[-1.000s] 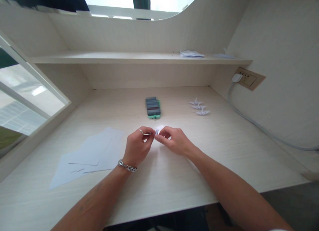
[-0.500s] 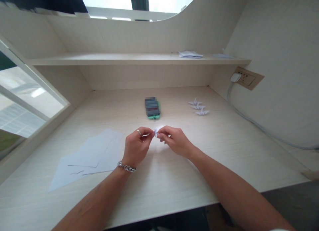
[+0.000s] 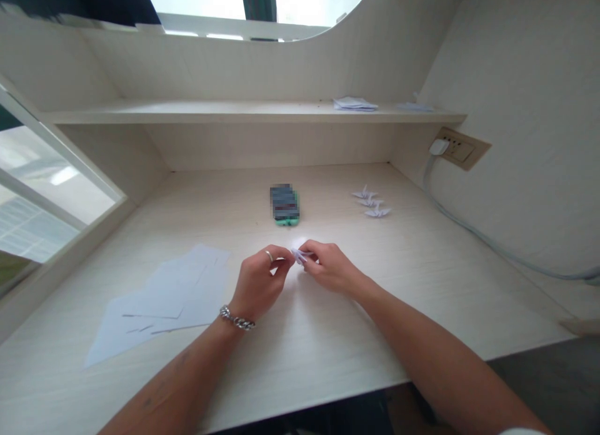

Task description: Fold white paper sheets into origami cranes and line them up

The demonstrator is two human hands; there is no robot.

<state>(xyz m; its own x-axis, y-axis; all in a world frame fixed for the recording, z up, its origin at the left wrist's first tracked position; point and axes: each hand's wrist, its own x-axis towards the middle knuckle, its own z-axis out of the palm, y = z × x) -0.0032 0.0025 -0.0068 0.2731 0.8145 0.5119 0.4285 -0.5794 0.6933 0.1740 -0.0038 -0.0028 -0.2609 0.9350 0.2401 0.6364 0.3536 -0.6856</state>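
Note:
Between my fingertips, over the middle of the desk, is a small piece of folded white paper [image 3: 299,255]. My left hand [image 3: 263,274], with a ring and a chain bracelet, pinches its left side. From the right, my right hand [image 3: 327,265] is closed on the same paper, which sticks out between thumb and fingers. The exact shape of the fold is partly hidden by the fingers. Beyond my right hand, three white paper cranes [image 3: 370,202] stand in a short row on the desk.
A phone-like dark object with a green edge [image 3: 285,205] lies ahead of my hands. Loose white paper sheets [image 3: 169,291] overlap at the left. Folded papers [image 3: 355,104] rest on the shelf [image 3: 210,117]. A cable [image 3: 473,230] runs from the wall socket [image 3: 462,149] along the right side.
The folded paper has turned and shows more of itself between the fingers. Both hands have shifted slightly while keeping their pinch. The whole view has moved a little.

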